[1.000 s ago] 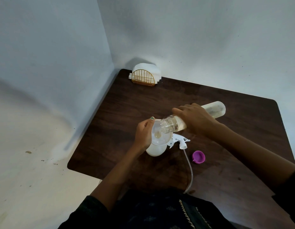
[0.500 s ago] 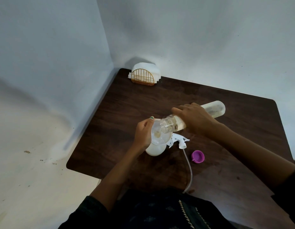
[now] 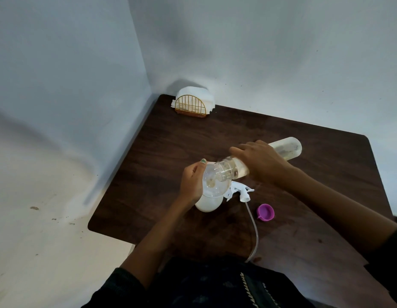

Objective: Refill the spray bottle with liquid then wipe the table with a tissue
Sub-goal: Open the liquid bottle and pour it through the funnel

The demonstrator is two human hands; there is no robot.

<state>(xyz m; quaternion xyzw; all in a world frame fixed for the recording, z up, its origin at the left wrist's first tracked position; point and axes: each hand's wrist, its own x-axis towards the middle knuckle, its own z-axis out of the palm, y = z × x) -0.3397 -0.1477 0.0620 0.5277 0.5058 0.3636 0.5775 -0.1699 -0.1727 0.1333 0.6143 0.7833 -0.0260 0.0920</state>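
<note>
Nothing has shifted — right hand (image 3: pixel 263 162) grips one tilted refill bottle (image 3: pixel 288 148), left hand (image 3: pixel 192 182) one funnel (image 3: pixel 213 183).

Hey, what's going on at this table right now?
A person is refilling a spray bottle. The left hand steadies a clear funnel on it, while the right hand tips a refill bottle into the funnel. The spray head and a purple cap lie on the table. Tissues wait in the far corner.
</note>
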